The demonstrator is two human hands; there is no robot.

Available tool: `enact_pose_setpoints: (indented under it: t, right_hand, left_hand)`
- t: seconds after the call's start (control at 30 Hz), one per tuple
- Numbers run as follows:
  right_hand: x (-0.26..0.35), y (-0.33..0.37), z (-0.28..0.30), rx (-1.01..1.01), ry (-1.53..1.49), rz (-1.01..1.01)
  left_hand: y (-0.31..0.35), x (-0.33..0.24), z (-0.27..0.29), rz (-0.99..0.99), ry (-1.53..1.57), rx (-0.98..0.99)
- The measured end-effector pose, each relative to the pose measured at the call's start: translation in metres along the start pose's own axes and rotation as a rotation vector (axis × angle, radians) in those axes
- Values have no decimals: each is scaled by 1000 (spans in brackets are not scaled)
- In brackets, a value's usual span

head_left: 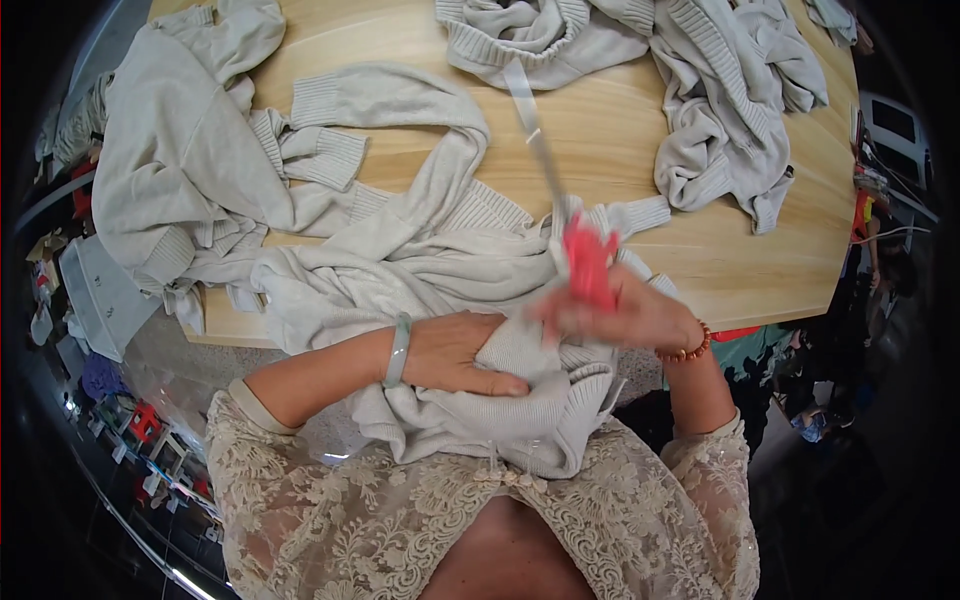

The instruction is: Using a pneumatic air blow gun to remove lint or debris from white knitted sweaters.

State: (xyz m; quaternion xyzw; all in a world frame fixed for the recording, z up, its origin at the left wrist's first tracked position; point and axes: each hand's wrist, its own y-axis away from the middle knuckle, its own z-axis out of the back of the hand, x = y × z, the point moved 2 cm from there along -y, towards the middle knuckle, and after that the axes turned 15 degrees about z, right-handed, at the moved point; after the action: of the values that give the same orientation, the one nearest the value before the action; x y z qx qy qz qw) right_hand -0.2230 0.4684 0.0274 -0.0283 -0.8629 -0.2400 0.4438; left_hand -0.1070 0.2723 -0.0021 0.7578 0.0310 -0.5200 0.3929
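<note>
A pale wooden desk (pixel 640 130) carries heaps of soft, ribbed, off-white knit sweaters (pixel 190 170). One sweater (pixel 440 280) trails off the near edge into the lap. The left hand (pixel 450 355) lies flat on its bunched knit, grip closed over a fold. Just right of it, the right hand (pixel 620 315), blurred, grips a pink-handled tool (pixel 588 262), its thin pale blade pointing away.

Bright even overhead light, soft shadows under the pale knitwear (pixel 330 250), mild sheen on the wooden surface (pixel 600 130), right hand (pixel 620 315) and pink tool (pixel 590 262) smeared by motion blur, heavy fisheye bending, black vignetted corners, dim cluttered periphery.
</note>
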Motion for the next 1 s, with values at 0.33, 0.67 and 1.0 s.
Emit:
enact_pose_setpoints:
  t: [0.33,0.67,1.0]
  right_hand:
    - [-80,-71,-1,117,1222,-104]
    - [-30,-68,3,-259,844,271]
    - [-65,-14,36,-17,1107,-134]
  left_hand:
    - [8,-7,-1,35,50,127]
    - [9,-2,3,-34,60,66]
    - [12,-7,11,-67,123,72]
